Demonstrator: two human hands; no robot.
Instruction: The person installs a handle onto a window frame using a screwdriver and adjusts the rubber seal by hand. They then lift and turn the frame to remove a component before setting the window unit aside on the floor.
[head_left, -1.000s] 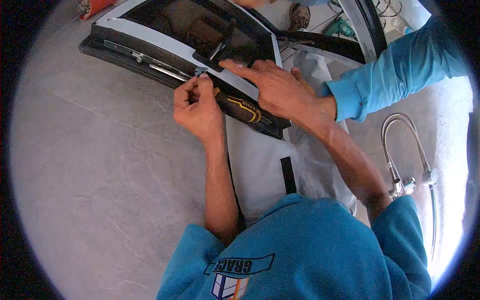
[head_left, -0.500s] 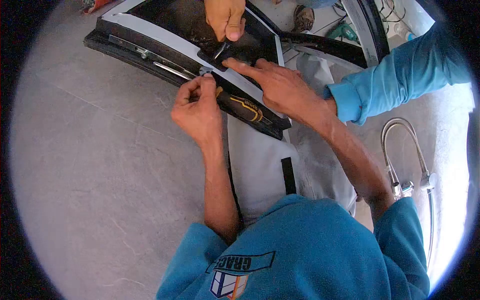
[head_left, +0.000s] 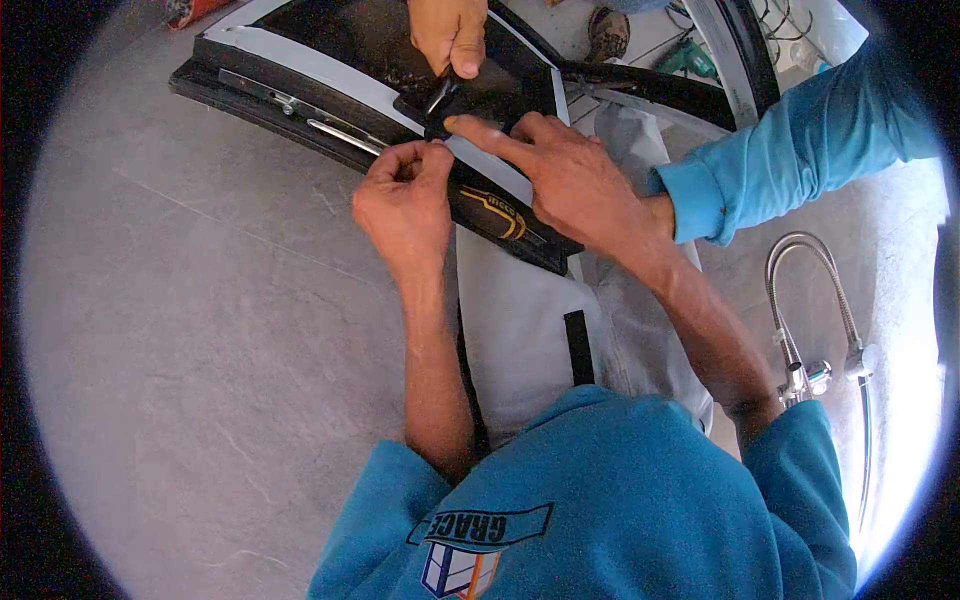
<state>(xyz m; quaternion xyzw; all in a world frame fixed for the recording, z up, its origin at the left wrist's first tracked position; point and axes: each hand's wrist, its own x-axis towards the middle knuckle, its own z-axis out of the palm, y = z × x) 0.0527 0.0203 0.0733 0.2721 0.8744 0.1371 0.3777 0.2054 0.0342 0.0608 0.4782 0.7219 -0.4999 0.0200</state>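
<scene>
My left hand [head_left: 405, 205] is closed in a pinch at the edge of a black-and-white frame [head_left: 330, 75]; its fingertips largely cover a small grey piece. Across the frame, my right hand [head_left: 585, 180] lies with its index finger stretched out, the tip touching a black part near the opening. Another person's hand [head_left: 447, 35] grips a short black handle-like piece [head_left: 440, 95] just above that fingertip. Below my hands, a black tool with yellow markings [head_left: 500, 213] lies along the frame's near side. The frame rests partly over grey-trousered legs.
A co-worker's blue sleeve [head_left: 790, 150] reaches in from the right, its hand mostly hidden behind mine. A metal shower hose [head_left: 835, 275] stands at the right. A green power tool [head_left: 690, 62], cables and a shoe [head_left: 608, 35] are at the back.
My left hand has moved right and slightly up along the frame, bringing the small grey piece toward my right fingertip. The black piece in the other person's hand has tilted slightly.
</scene>
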